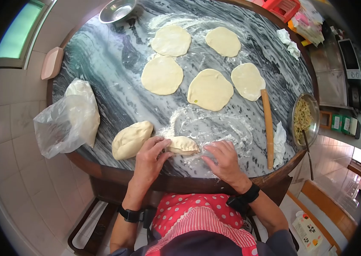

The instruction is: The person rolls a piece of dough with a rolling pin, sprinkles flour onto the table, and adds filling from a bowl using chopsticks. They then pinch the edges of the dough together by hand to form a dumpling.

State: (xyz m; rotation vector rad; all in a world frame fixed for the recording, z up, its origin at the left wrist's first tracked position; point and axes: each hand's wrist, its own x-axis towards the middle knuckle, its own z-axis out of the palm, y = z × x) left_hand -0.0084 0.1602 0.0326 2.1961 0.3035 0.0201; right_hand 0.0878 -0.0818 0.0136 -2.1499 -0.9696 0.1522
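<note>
A short, oblong piece of dough (183,145) lies on the floured marble near the front edge. My left hand (149,150) has its thumb and fingers closed around the left end of this piece. Just off the right end is my right hand (222,157), its thumb and fingers apart and nothing between them. A larger lump of dough (130,141) rests beside my left hand. Beyond my hands lie several flat dough rounds, among them a round with a green speck (210,90) and another (162,76) to its left.
A rolling pin (267,128) lies at the right, its far end touching a dough round (248,81). A metal bowl (316,121) of shredded filling stands at the right edge. At the left is a plastic bag (67,121) with dough. Another metal bowl (114,12) sits at the back.
</note>
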